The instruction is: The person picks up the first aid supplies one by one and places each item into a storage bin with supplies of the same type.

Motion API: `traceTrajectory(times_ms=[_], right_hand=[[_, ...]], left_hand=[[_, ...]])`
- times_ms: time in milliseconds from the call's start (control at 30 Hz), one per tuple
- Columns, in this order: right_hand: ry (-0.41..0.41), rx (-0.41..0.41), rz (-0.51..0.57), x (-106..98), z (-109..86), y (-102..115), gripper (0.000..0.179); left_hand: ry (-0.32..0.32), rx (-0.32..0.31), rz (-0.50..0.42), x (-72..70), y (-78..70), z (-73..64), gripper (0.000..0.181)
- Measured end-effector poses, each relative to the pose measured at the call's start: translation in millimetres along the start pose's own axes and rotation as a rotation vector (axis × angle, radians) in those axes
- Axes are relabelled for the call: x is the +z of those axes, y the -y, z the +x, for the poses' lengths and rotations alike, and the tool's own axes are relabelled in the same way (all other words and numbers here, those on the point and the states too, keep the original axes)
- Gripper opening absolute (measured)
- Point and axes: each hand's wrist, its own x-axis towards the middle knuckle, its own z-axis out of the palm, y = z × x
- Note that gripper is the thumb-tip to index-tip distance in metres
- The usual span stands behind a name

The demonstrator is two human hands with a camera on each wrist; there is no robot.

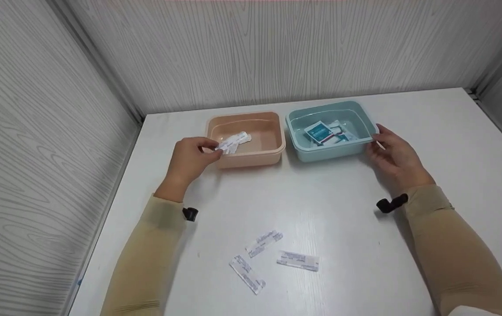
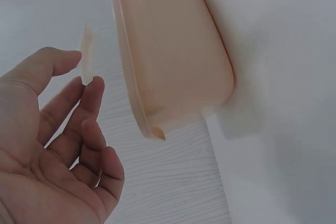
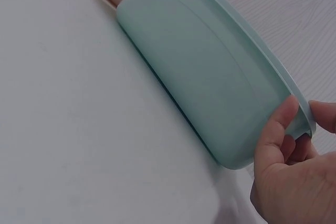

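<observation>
My left hand [image 1: 193,159] is at the left front corner of the peach bin [image 1: 251,160]. Between thumb and fingertips it pinches a wrapped adhesive bandage [image 2: 87,59], seen nearly edge-on in the left wrist view. From above, white bandage wrappers [image 1: 235,141] overlap at that corner, and I cannot tell how many lie in the bin. My right hand [image 1: 396,157] grips the right end of the light blue bin [image 1: 334,151], thumb at the rim and fingers beneath it in the right wrist view [image 3: 294,166]. Teal and white square packets [image 1: 319,131] lie inside that bin.
Three wrapped bandages lie apart on the white table nearer me: an upper one [image 1: 264,243], a right one [image 1: 298,260] and a left one [image 1: 247,274]. Wood-grain panels [image 1: 251,57] stand behind and at the left. The two bins sit side by side with a narrow gap.
</observation>
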Motion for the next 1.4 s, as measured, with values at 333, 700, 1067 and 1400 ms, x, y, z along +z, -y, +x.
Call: traceTrajectory(times_ms=[333, 700, 1067, 1400], right_hand=[[0.004, 0.006, 0.051, 0, 0.3, -1, 0.056], [-0.001, 0.004, 0.028, 1, -2.4, -1, 0.057], [-0.007, -0.003, 0.000, 1, -1.2, 0, 0.055], [0.001, -0.014, -0.025, 1, -0.1, 2, 0.057]], left_hand=[[-0.072, -0.075, 0.029, -2.0, 7.1, 33.8, 0.032], [-0.002, -0.113, 0.029, -5.3, 0.0, 42.8, 0.055], [-0.013, -0.061, 0.056, -6.9, 0.1, 26.7, 0.054], [-0.004, 0.024, 0.038, -4.1, -2.9, -4.1, 0.048]])
